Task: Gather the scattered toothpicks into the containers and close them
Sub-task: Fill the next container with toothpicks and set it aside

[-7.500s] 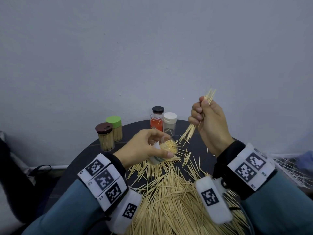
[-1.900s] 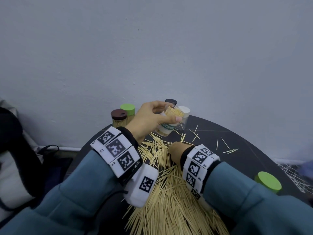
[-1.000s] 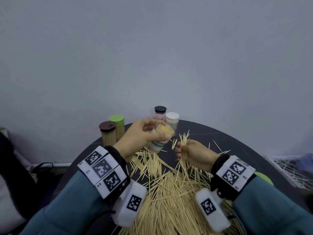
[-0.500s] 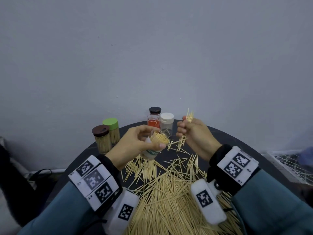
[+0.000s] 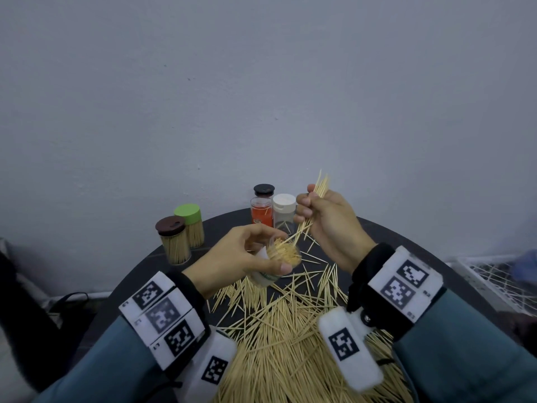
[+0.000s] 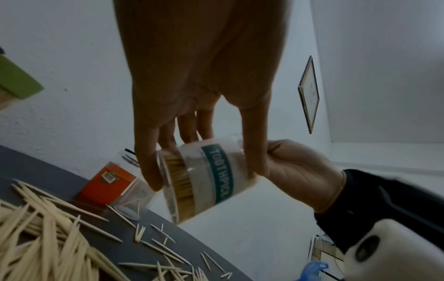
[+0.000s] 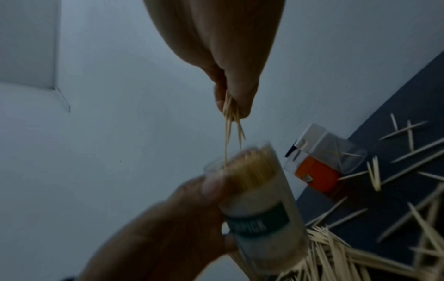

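From the head view, your left hand [image 5: 244, 261] curls round the open container [image 5: 277, 264], holding it tilted above the middle of the tabletop [image 5: 406, 245], its mouth turned toward your right hand [image 5: 325, 225]. That hand pinches a small bundle of toothpicks [image 5: 315, 199], lower tips reaching the container's mouth. The great loose pile [image 5: 290, 344] covers the near edge of the tabletop. At the far edge stand four capped jars: brown-lidded jar [image 5: 173, 242] and green-lidded jar [image 5: 191, 225] to the left, black-lidded jar [image 5: 262, 207] and white-lidded jar [image 5: 284, 212] nearer the centre. In the left wrist view, your fingers [image 6: 149, 171] and thumb grip the container's clear wall on either side of the printed band, with sticks already packed inside. In the right wrist view, which is blurred, your thumb and fingers squeeze the bundle near its upper part, points trailing down into the already crowded mouth. The toothpicks look light, stiff and thin, likely to fan out or snap if bent, so pinch them near mid-length, aligned. The container looks smooth and light; grip its wall below the rim, leaving the mouth free.
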Available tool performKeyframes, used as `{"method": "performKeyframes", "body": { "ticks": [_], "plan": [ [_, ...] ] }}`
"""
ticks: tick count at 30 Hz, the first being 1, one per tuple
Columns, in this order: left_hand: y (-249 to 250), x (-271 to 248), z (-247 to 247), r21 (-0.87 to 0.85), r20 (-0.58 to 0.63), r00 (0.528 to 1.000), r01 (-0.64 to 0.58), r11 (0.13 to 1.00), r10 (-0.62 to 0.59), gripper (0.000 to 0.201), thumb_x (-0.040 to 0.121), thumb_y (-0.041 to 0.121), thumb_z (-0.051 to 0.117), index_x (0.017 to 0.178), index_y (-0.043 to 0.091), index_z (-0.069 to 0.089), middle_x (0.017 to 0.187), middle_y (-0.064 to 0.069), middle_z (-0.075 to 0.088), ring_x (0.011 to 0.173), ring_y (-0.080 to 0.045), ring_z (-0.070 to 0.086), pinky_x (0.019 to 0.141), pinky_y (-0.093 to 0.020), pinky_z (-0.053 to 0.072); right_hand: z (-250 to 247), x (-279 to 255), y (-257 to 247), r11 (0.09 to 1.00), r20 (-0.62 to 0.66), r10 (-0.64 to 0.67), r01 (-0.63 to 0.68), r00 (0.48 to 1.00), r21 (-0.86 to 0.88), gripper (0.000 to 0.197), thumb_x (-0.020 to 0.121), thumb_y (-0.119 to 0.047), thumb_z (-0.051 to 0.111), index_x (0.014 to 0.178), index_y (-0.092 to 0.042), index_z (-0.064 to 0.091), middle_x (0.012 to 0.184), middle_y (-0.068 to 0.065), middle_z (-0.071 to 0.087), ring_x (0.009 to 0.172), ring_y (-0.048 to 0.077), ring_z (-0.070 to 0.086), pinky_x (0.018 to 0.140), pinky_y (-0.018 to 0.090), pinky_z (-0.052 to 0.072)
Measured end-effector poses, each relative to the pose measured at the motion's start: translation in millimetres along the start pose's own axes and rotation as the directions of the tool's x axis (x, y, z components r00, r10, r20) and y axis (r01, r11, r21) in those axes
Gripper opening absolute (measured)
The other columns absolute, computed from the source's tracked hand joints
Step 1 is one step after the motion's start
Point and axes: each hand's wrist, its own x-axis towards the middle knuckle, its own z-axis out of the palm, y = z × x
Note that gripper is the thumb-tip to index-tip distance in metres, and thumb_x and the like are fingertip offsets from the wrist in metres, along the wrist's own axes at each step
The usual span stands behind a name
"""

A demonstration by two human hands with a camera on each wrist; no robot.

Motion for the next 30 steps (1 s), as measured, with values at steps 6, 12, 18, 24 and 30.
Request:
{"method": "performKeyframes", "body": {
  "ticks": [6, 12, 18, 24, 30],
  "plan": [
    [1.0, -1.1, 3.8, -0.118, 0.034, 0.999, 0.021, 0.993, -0.017, 0.054, 0.065, 0.026, 0.08, 0.115, 0.017, 0.061, 0.103, -0.002, 0.07, 0.096, -0.013, 0.065, 0.089, -0.025, 0.051, 5.0, -10.7, 18.8, 0.984, 0.047, -0.028, 0.036, 0.999, -0.174, 0.021, 0.102, -0.008, 0.027, 0.091, -0.017, 0.043, 0.067, -0.003, 0.042, 0.055, 0.006, 0.043, 0.062, 0.022, 0.043],
    [3.6, -0.9, 2.0, -0.235, 0.019, 0.999, 0.048, 0.971, -0.045, 0.056, 0.068, 0.027, 0.07, 0.12, 0.011, 0.059, 0.116, -0.011, 0.068, 0.107, -0.025, 0.065, 0.091, -0.045, 0.053, 6.3, -19.0, 16.1, 0.961, 0.163, -0.02, 0.064, 0.986, -0.268, 0.018, 0.101, -0.009, 0.029, 0.102, -0.01, 0.047, 0.079, 0.001, 0.061, 0.064, 0.002, 0.063, 0.061, 0.017, 0.054],
    [3.8, -0.8, 0.6, -0.281, -0.025, 0.998, 0.055, 0.958, -0.065, 0.057, 0.066, 0.026, 0.071, 0.119, 0.008, 0.06, 0.118, -0.014, 0.066, 0.111, -0.03, 0.062, 0.096, -0.051, 0.047, 4.1, -18.9, 22.0, 0.922, 0.228, 0.074, 0.02, 0.971, -0.386, 0.03, 0.1, -0.007, 0.032, 0.12, 0.006, 0.049, 0.113, 0.004, 0.063, 0.08, -0.002, 0.065, 0.067, 0.008, 0.048],
    [5.1, -1.6, -0.6, -0.255, -0.006, 0.998, 0.052, 0.965, -0.055, 0.058, 0.066, 0.025, 0.071, 0.121, 0.014, 0.059, 0.119, -0.009, 0.067, 0.111, -0.023, 0.063, 0.098, -0.048, 0.049, 1.0, -16.3, 18.9, 0.891, 0.236, 0.09, 0.027, 0.968, -0.453, 0.029, 0.097, -0.007, 0.041, 0.121, 0.004, 0.052, 0.119, 0.006, 0.062, 0.09, 0.005, 0.063, 0.072, 0.011, 0.051],
    [4.6, -2.2, -1.4, -0.237, 0.012, 0.999, 0.051, 0.97, -0.05, 0.057, 0.066, 0.026, 0.085, 0.116, 0.015, 0.061, 0.117, -0.01, 0.067, 0.111, -0.026, 0.063, 0.097, -0.048, 0.048, 1.0, -14.1, 13.2, 0.884, 0.248, 0.03, 0.09, 0.968, -0.46, 0.039, 0.099, -0.025, 0.036, 0.112, 0.005, 0.057, 0.114, 0.007, 0.067, 0.106, 0.012, 0.063, 0.086, 0.019, 0.051]
  ]
}}
